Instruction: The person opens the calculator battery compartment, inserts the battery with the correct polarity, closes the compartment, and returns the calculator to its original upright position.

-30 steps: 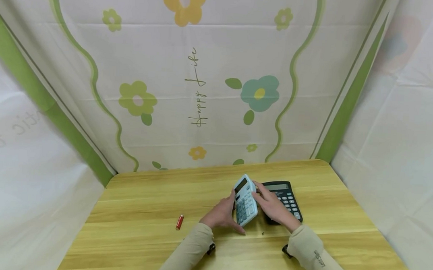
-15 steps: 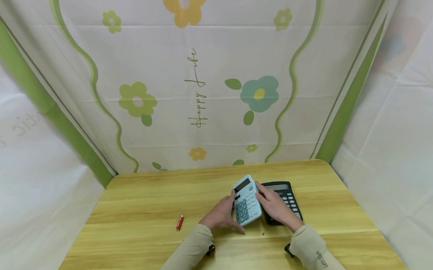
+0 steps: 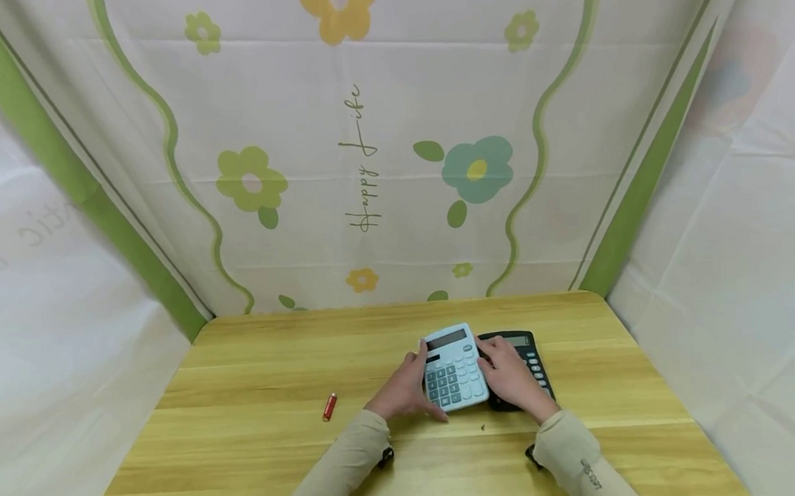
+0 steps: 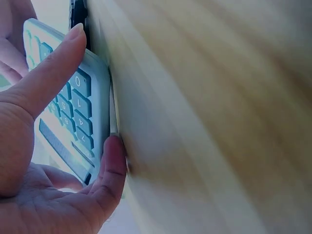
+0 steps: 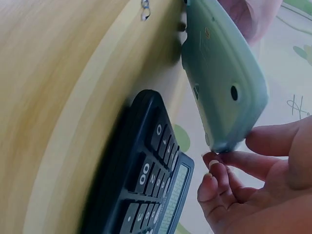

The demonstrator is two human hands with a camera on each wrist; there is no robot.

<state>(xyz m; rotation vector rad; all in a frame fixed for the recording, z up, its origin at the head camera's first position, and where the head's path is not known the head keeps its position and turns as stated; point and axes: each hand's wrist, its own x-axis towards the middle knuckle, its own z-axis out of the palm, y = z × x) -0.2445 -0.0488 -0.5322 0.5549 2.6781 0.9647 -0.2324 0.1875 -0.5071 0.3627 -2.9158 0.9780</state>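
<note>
A light blue calculator (image 3: 457, 369) is raised off the table at its right side, keys and display up toward the head camera. My left hand (image 3: 405, 389) grips its left side; in the left wrist view the thumb (image 4: 58, 63) lies across the lower keys and other fingers reach round the left edge near the tabletop. With fingers and thumb, my right hand (image 3: 510, 375) pinches its far right corner. The right wrist view shows the calculator's back (image 5: 219, 73), with a dark oval spot. A black calculator (image 3: 537, 369) lies on the table, partly hidden under my right hand.
A small red stick-shaped thing (image 3: 329, 407) with a pale end lies left of my left hand. One tiny metallic piece (image 5: 145, 9) rests on the wooden table (image 3: 249, 434), nearer me than the calculators. Flowered white cloth (image 3: 403, 130) hangs behind the table and at both sides.
The light blue calculator has turned from steeply tilted to flatter, its face now more toward the head camera. My right hand has shifted slightly right with its edge; my left hand stays nearly in place.
</note>
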